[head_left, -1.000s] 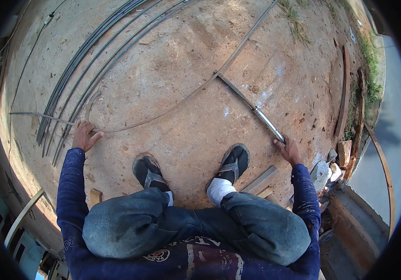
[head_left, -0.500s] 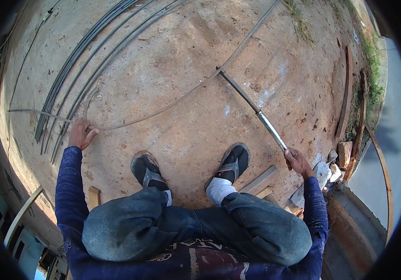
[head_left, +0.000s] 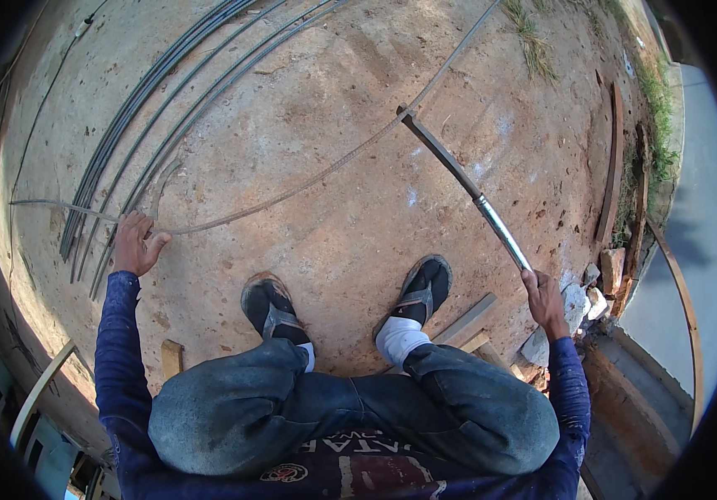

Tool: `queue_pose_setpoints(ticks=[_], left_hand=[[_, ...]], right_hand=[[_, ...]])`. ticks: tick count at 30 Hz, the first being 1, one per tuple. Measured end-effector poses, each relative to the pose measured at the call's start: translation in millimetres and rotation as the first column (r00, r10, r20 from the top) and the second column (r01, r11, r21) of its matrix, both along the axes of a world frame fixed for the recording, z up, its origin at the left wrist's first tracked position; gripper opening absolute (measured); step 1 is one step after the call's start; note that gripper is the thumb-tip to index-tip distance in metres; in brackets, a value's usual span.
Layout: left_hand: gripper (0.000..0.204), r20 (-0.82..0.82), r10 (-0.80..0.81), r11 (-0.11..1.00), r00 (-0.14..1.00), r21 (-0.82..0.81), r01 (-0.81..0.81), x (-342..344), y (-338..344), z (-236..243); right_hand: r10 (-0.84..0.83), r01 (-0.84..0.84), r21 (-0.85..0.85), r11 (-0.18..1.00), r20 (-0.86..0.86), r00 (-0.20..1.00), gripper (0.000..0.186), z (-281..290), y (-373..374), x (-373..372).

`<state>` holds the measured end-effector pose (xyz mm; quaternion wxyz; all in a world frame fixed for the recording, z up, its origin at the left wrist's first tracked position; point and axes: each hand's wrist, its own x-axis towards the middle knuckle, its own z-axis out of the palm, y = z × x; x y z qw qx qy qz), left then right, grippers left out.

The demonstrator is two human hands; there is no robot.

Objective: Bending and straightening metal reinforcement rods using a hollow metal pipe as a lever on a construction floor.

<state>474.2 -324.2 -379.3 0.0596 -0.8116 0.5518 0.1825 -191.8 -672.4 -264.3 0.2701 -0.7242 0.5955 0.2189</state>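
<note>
A long ribbed steel rebar runs from the left side up to the top right, just over the dirt. My left hand is closed around it near its left end, thumb pointing right. My right hand grips the shiny tubular handle of a rebar bending bar. The dark head of this bar meets the rebar at upper centre; how it is hooked on is too small to tell. My sandalled feet stand apart between the two hands.
Several straight rebars lie at the upper left. A short wood block and a plank lie by my legs. Broken bricks and rubble sit beside my right forearm. Long boards lie along the grassy right edge.
The bending bar's head has shifted up and right along the rebar. My right hand has moved slightly right and down with the handle. My left hand keeps its hold, a little further left.
</note>
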Motion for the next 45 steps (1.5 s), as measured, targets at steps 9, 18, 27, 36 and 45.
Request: queue_pose_setpoints(ticks=[9,18,27,36,45], left_hand=[[0.07,-0.049,0.093,0.991,0.994,0.105,-0.088,-20,-19,-3],[0.064,-0.031,0.066,0.997,0.997,-0.03,-0.067,-20,-19,-24],[0.065,-0.036,0.092,0.996,0.995,-0.014,-0.093,-13,-60,-9],[0.063,0.059,0.03,0.949,0.998,-0.316,-0.01,-7,-34,-40],[0.058,0.022,0.079,0.972,0.997,-0.221,-0.073,-14,-42,-23]], right_hand=[[-0.043,0.04,-0.046,0.998,-0.053,0.998,0.07,-18,21,0],[-0.097,0.094,-0.082,0.992,-0.039,0.994,0.07,-34,42,14],[-0.234,0.236,-0.052,0.971,0.032,0.972,0.076,-61,45,36],[-0.236,0.236,-0.059,0.97,0.006,0.972,0.079,-75,55,53],[-0.235,0.242,-0.115,0.963,0.071,0.969,0.079,-84,57,63]])
